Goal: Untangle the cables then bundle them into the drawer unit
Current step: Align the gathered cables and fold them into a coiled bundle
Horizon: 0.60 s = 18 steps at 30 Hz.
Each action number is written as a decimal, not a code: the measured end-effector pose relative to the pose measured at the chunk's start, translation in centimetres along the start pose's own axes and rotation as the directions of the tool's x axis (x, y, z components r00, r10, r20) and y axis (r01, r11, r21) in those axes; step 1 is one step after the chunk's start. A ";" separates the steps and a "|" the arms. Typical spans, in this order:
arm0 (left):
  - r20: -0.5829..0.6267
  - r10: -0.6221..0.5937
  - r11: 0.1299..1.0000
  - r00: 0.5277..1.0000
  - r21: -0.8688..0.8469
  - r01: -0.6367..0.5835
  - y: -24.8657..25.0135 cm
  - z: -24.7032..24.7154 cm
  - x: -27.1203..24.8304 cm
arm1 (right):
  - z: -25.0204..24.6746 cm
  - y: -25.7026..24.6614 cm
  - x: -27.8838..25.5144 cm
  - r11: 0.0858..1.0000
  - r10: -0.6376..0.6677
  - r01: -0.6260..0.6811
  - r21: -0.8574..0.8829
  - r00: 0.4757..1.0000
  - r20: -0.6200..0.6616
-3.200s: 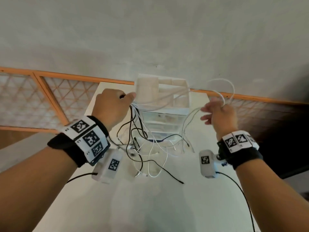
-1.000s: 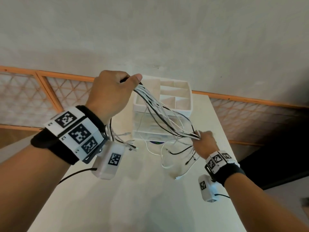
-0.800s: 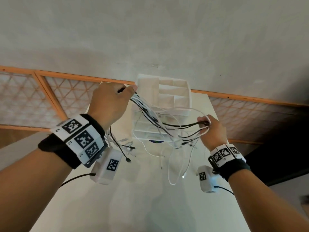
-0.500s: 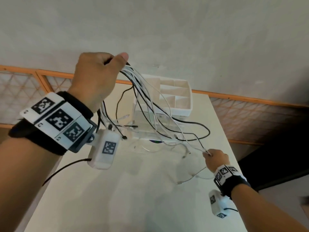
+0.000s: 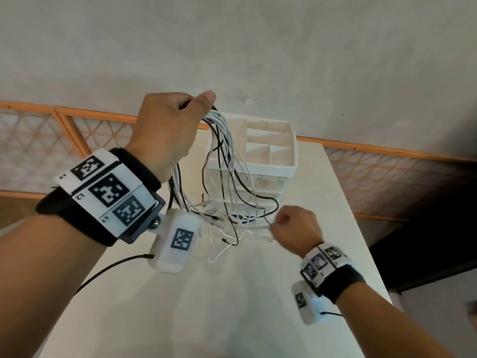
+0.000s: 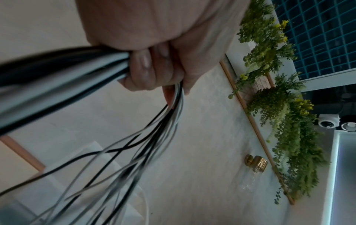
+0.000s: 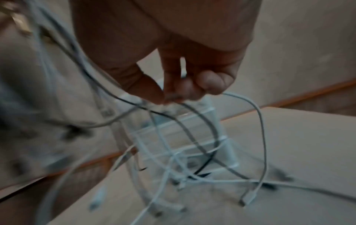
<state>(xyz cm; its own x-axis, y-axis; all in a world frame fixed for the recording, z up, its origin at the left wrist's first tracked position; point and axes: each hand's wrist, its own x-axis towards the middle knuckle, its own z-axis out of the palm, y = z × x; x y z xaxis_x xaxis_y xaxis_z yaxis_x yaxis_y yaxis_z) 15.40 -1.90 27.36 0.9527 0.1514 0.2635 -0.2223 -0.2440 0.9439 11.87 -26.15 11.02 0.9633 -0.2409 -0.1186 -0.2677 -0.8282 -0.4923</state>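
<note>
wall: plain grey-white plaster, fills the upper half of the head view; orange-framed lattice panel runs along its base.
table: white top, far edge at the lattice.
drawer unit: white plastic, stands at the far end of the table, open divided tray on top, clear drawer fronts below; drawers look shut, partly hidden by cables.
cables: mixed black and white bundle, gathered at the top in the left fist, fanning down in front of the drawer unit; loose ends and plugs hang just above or on the table, cannot tell which. None inside the unit.
left hand: raised above the unit, fist closed round the bunched cables, thumb over the top; left wrist view shows fingers wrapped tight, strands leaving both sides of the fist.
right hand: low, right of the cable ends, near the unit's base; thumb and forefinger pinch a thin strand or two, other fingers curled in. Right wrist view is blurred; pinch visible, which cable it is cannot tell.
wrist cameras: white housings with markers under each wrist, left one just beside the hanging strands.
</note>
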 end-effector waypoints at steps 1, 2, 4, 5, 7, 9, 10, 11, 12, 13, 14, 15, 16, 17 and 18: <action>0.003 -0.001 1.000 1.000 -0.013 0.001 0.2 0.2 0.0 | 0.8 -1.4 -0.6 0.999 -0.051 0.051 0.013 0.999 0.013; 0.004 -0.004 1.000 1.000 -0.023 0.004 0.5 0.3 -0.1 | 1.7 -2.5 -0.9 0.995 -0.096 0.095 0.034 0.995 0.016; -0.002 -0.015 0.999 1.000 -0.040 0.015 1.3 0.2 -0.2 | 3.4 -3.6 -0.6 0.984 -0.158 0.153 0.085 0.986 0.054; -0.003 -0.025 0.998 1.000 -0.054 0.025 1.7 0.2 -0.3 | 4.4 -3.5 -0.1 0.985 -0.159 0.150 0.084 0.979 0.125; -0.005 -0.044 0.996 0.999 -0.082 0.044 2.5 -0.2 -0.2 | 6.1 -2.8 0.8 0.992 -0.113 0.122 -0.016 0.952 0.285; -0.023 -0.042 0.995 0.999 -0.088 0.040 3.0 -0.9 0.0 | 7.5 -1.2 1.2 0.969 -0.037 0.133 -0.207 0.910 0.412; -0.042 -0.029 0.996 0.999 -0.084 0.026 3.1 -1.3 0.2 | 7.9 -0.4 1.2 0.941 0.000 0.157 -0.300 0.886 0.464; -0.063 -0.012 0.998 0.998 -0.070 0.007 3.2 -1.7 0.3 | 8.3 0.4 1.2 0.917 0.017 0.182 -0.354 0.871 0.490; -0.080 0.008 0.999 0.997 -0.049 -0.012 3.1 -2.0 0.4 | 8.2 0.8 1.2 0.905 0.037 0.182 -0.385 0.868 0.496; -0.095 0.028 0.999 0.995 -0.024 -0.031 2.8 -2.3 0.5 | 8.3 1.4 1.5 0.903 0.039 0.177 -0.392 0.874 0.485; -0.111 0.048 0.999 0.993 0.005 -0.048 2.3 -2.5 0.7 | 8.0 1.7 1.8 0.909 0.031 0.173 -0.379 0.879 0.477; -0.124 0.063 0.998 0.990 0.032 -0.059 1.7 -2.6 0.8 | 7.8 2.2 2.4 0.931 -0.006 0.171 -0.322 0.891 0.454; -0.133 0.073 0.996 0.988 0.060 -0.066 0.9 -2.6 0.8 | 7.3 2.4 2.8 0.969 -0.015 0.119 -0.216 0.903 0.429; -0.140 0.078 0.994 0.987 0.092 -0.066 0.1 -2.6 0.9 | 6.8 2.8 3.4 0.995 -0.012 0.051 -0.086 0.914 0.405; -0.143 0.080 0.990 0.986 0.125 -0.062 -0.7 -2.5 0.9 | 6.0 3.0 3.8 1.000 0.010 -0.014 0.009 0.923 0.383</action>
<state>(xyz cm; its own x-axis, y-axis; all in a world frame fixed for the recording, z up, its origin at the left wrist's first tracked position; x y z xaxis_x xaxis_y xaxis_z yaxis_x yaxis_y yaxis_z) 15.90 0.78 27.45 0.8923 0.2672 0.3639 -0.2535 -0.3706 0.8935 14.86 -26.55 3.91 0.8947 -0.0367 -0.4451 -0.2814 -0.8202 -0.4981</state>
